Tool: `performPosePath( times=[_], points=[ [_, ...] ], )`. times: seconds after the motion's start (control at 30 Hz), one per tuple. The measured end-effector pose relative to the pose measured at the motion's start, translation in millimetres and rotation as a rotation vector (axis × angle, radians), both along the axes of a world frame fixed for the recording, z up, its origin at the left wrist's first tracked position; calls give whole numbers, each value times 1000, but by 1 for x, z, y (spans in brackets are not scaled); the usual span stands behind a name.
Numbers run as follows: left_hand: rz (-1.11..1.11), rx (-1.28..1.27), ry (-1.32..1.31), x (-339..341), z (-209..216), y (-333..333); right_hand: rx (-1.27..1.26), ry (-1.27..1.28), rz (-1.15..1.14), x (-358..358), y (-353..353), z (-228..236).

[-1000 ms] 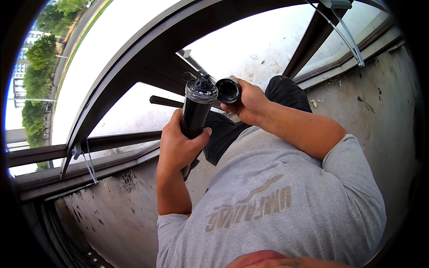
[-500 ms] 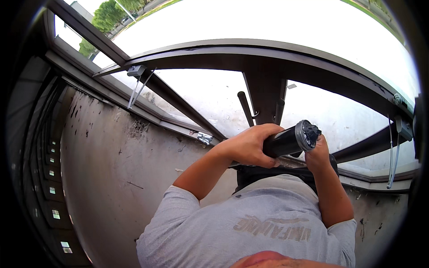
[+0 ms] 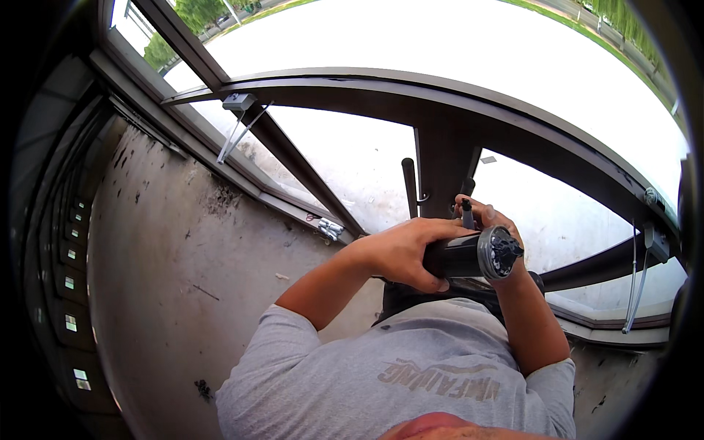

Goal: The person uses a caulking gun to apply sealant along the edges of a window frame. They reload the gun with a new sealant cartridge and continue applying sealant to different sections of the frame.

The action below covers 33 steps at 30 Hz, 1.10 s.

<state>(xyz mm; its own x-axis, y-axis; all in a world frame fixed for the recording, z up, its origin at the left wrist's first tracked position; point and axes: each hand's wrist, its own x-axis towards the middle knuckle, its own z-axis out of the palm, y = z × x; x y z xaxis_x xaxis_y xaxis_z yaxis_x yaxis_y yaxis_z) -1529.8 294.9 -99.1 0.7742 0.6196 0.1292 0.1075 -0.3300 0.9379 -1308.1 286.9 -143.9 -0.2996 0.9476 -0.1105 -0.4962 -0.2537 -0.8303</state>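
Observation:
My left hand (image 3: 403, 253) is wrapped round the black barrel of a caulking gun (image 3: 458, 257), held in front of my waist. Lumpy black paste, apparently sealant, fills its clear-rimmed end, which points up and right. Just behind that end, my right hand (image 3: 495, 220) is raised with bent fingers. It pinches a small dark, nozzle-like piece (image 3: 467, 213) that stands upright beside the barrel. The barrel hides part of the right hand, and the rear of the gun is out of sight.
A dark-framed glass door (image 3: 440, 161) with a bar handle (image 3: 408, 187) stands ahead. Metal closer arms (image 3: 238, 136) hang at its left. Several silver tubes (image 3: 331, 229) and red-handled scissors (image 3: 312, 217) lie by the sill. Debris (image 3: 222, 198) dots the dusty concrete floor (image 3: 161, 279).
My right hand has come up from beside the barrel, and the nozzle-like piece now shows in its fingers. The barrel sits slightly lower in view, still in my left hand.

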Motion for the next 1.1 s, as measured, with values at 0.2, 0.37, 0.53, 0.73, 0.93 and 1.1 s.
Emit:
performPosePath(
  times=[0.2,0.37,0.53,0.73,0.93,1.1],
  points=[
    [184,-184,-361,-41,22,11,214,-510,26,7,22,-39],
    [97,-214,-615,-34,33,24,-56,-745,367,20,43,-87],
    [214,-167,-604,-12,21,38,-349,-385,573,38,32,-117],
    [193,-170,-686,-9,15,46,-415,-503,808,40,23,-126],
    [120,-267,-775,-23,27,50,-383,-272,844,37,17,-139],
    [104,-170,-768,-37,19,61,-406,-319,791,37,15,-140]
  ],
)
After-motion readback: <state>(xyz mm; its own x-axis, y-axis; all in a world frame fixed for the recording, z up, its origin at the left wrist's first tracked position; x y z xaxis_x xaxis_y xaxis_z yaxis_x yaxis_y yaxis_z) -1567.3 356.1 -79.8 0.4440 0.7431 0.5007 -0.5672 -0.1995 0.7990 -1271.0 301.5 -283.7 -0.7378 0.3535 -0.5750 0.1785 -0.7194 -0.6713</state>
